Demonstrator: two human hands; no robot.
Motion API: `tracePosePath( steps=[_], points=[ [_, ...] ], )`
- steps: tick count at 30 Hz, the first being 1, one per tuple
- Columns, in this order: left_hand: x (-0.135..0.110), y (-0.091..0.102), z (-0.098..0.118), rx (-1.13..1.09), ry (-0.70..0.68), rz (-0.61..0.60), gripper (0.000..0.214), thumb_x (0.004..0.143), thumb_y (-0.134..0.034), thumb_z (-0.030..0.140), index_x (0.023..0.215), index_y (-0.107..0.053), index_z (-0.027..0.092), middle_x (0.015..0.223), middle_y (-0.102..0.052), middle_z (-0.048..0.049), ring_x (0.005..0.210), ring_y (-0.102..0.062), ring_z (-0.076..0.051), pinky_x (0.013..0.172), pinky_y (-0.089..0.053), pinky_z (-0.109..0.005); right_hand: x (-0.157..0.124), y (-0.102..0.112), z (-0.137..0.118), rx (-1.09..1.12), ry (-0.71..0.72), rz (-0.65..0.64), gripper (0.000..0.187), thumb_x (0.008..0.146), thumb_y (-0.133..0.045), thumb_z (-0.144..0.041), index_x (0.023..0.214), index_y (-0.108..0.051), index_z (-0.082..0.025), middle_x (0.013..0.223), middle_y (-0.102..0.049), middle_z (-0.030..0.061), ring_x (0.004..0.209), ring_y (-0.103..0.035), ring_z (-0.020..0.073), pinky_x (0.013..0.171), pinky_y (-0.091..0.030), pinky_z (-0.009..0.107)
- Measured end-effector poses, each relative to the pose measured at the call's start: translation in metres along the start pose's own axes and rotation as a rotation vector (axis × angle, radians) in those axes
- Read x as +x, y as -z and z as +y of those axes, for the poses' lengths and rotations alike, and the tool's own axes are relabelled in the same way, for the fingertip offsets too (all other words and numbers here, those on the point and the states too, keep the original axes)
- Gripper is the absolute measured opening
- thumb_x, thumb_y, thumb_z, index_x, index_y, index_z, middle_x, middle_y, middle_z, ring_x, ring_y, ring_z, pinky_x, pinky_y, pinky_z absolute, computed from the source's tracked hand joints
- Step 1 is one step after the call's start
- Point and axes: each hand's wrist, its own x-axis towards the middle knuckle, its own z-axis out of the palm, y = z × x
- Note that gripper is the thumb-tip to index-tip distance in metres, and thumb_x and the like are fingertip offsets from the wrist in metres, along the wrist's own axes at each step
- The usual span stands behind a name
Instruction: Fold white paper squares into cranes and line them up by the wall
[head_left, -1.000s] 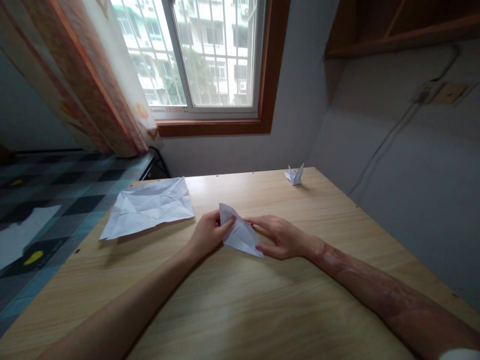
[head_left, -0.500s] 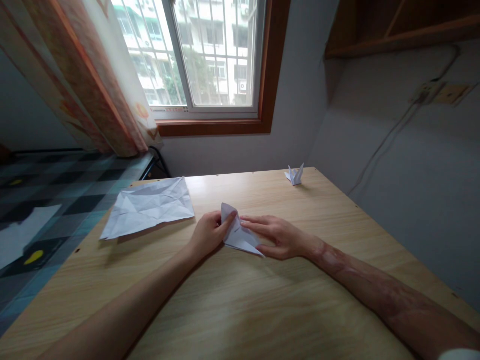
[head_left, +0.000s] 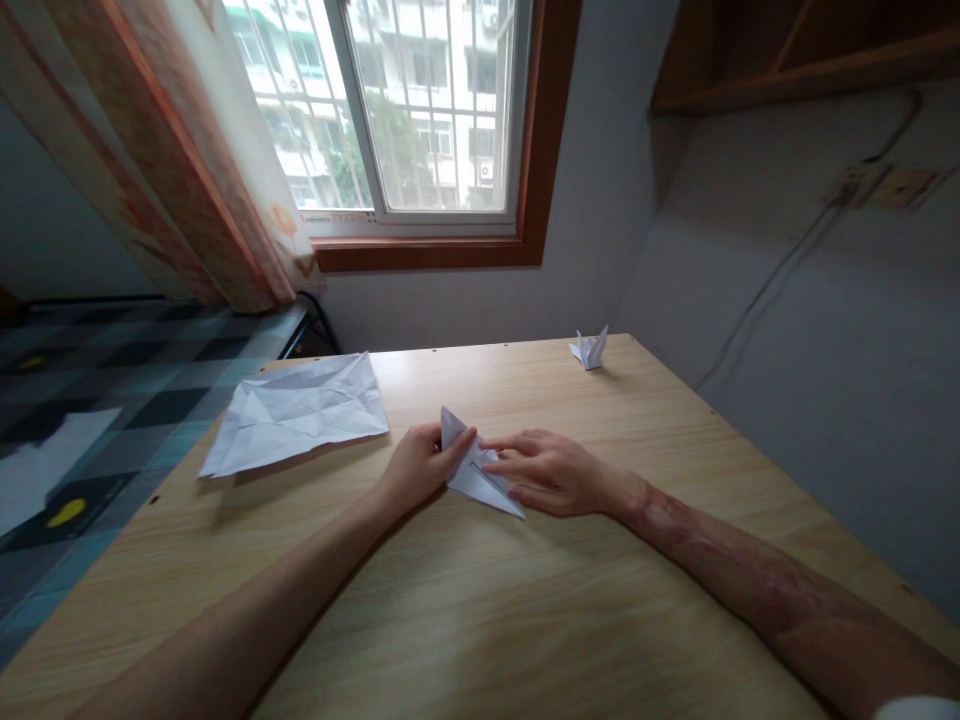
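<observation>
At the far left, a checked bed cover (head_left: 112, 385) is cut off by the frame edge, with a pale sheet (head_left: 41, 465) lying on it, only partly in view. A patterned curtain (head_left: 187, 150) hangs over the left side of the window (head_left: 420, 110). On the wooden counter (head_left: 480, 620), a creased white sheet (head_left: 296, 412) lies flat near the far left corner, apart from the hands.

At the middle of the counter, the left hand (head_left: 420, 465) is curled, thumb and fingers pinching the upper left corner of the folded paper (head_left: 469, 470); the fingertips are hidden behind that raised corner. The folded paper is a pointed white shape resting on the counter between both hands. The right hand (head_left: 555, 475) lies on its right part with fingers stretched out and flat, pressing down rather than gripping, and covers that edge.

Further back and right, a small folded paper figure (head_left: 590, 349) stands near the counter's far edge; its details are too small to tell. A shelf (head_left: 795, 60) is cut off at the upper right.
</observation>
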Motion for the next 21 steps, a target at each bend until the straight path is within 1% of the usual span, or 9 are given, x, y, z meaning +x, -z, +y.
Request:
tracePosePath(
  steps=[3, 6, 9, 12, 14, 16, 18, 20, 21],
  points=[
    [0.001, 0.0, -0.001, 0.025, -0.008, -0.013, 0.063, 0.1, -0.06, 0.069, 0.071, -0.072, 0.014, 0.065, -0.065, -0.0021, 0.062, -0.054, -0.016, 0.053, -0.038, -0.023, 0.002, 0.0, -0.002, -0.017, 0.04, -0.06, 0.048, 0.108, -0.065, -0.034, 0.155, -0.064, -0.025, 0.16, -0.065, 0.0111, 0.143, -0.064, 0.0289, 0.124, -0.048, 0.049],
    [0.002, -0.001, -0.001, 0.066, -0.043, -0.009, 0.064, 0.103, -0.056, 0.067, 0.068, -0.068, 0.015, 0.064, -0.061, -0.0008, 0.063, -0.051, -0.015, 0.055, -0.037, -0.024, 0.004, 0.0, -0.004, 0.014, 0.047, -0.064, 0.046, 0.109, -0.063, -0.033, 0.153, -0.065, -0.023, 0.155, -0.069, 0.011, 0.144, -0.062, 0.0281, 0.124, -0.048, 0.048],
    [0.004, 0.0, 0.002, 0.075, -0.102, -0.009, 0.064, 0.106, -0.052, 0.064, 0.065, -0.061, 0.017, 0.066, -0.059, -0.001, 0.064, -0.05, -0.015, 0.058, -0.04, -0.025, 0.005, 0.002, -0.006, 0.03, 0.031, -0.012, 0.037, 0.108, -0.064, -0.03, 0.144, -0.071, -0.024, 0.145, -0.075, 0.0109, 0.132, -0.069, 0.0267, 0.117, -0.053, 0.046],
    [0.004, 0.0, 0.005, 0.028, -0.135, -0.043, 0.057, 0.107, -0.052, 0.059, 0.069, -0.063, 0.017, 0.074, -0.063, -0.0029, 0.07, -0.055, -0.017, 0.063, -0.045, -0.026, 0.005, 0.002, -0.007, 0.013, -0.009, 0.062, 0.025, 0.106, -0.066, -0.025, 0.128, -0.077, -0.024, 0.128, -0.08, 0.0099, 0.114, -0.073, 0.0255, 0.107, -0.058, 0.045],
    [0.002, -0.001, 0.005, -0.014, -0.131, -0.075, 0.044, 0.106, -0.056, 0.053, 0.082, -0.069, 0.017, 0.081, -0.067, -0.0034, 0.075, -0.059, -0.018, 0.066, -0.049, -0.027, 0.004, 0.001, -0.007, 0.002, -0.028, 0.103, 0.019, 0.104, -0.067, -0.022, 0.119, -0.078, -0.025, 0.119, -0.081, 0.0089, 0.105, -0.073, 0.0247, 0.1, -0.059, 0.043],
    [0.001, -0.002, 0.002, -0.04, -0.117, -0.078, 0.03, 0.102, -0.063, 0.046, 0.106, -0.071, 0.018, 0.085, -0.07, -0.0024, 0.077, -0.062, -0.018, 0.068, -0.052, -0.027, 0.004, -0.001, -0.006, 0.002, -0.03, 0.123, 0.015, 0.102, -0.069, -0.02, 0.113, -0.077, -0.025, 0.114, -0.08, 0.0084, 0.101, -0.073, 0.0242, 0.096, -0.06, 0.042],
    [0.001, -0.004, -0.005, -0.053, -0.108, -0.042, 0.041, 0.098, -0.068, 0.04, 0.132, -0.064, 0.018, 0.092, -0.071, -0.002, 0.079, -0.065, -0.018, 0.069, -0.054, -0.027, 0.003, -0.002, -0.005, 0.008, -0.024, 0.122, 0.016, 0.099, -0.071, -0.019, 0.113, -0.076, -0.025, 0.114, -0.078, 0.0085, 0.101, -0.072, 0.0241, 0.095, -0.059, 0.041],
    [0.002, -0.006, -0.011, -0.03, -0.137, 0.032, 0.056, 0.093, -0.073, 0.035, 0.144, -0.055, 0.02, 0.109, -0.073, -0.0057, 0.088, -0.069, -0.019, 0.077, -0.059, -0.031, 0.002, -0.003, -0.004, 0.017, -0.022, 0.113, 0.017, 0.098, -0.072, -0.02, 0.115, -0.075, -0.024, 0.115, -0.077, 0.0089, 0.102, -0.072, 0.0245, 0.096, -0.059, 0.042],
    [0.003, -0.006, -0.013, 0.015, -0.171, 0.089, 0.062, 0.09, -0.076, 0.032, 0.146, -0.053, 0.02, 0.121, -0.072, -0.0089, 0.098, -0.07, -0.021, 0.086, -0.06, -0.036, 0.002, -0.003, -0.004, 0.021, -0.023, 0.107, 0.018, 0.098, -0.073, -0.021, 0.116, -0.075, -0.024, 0.116, -0.077, 0.0091, 0.103, -0.071, 0.0247, 0.096, -0.059, 0.042]
  ],
)
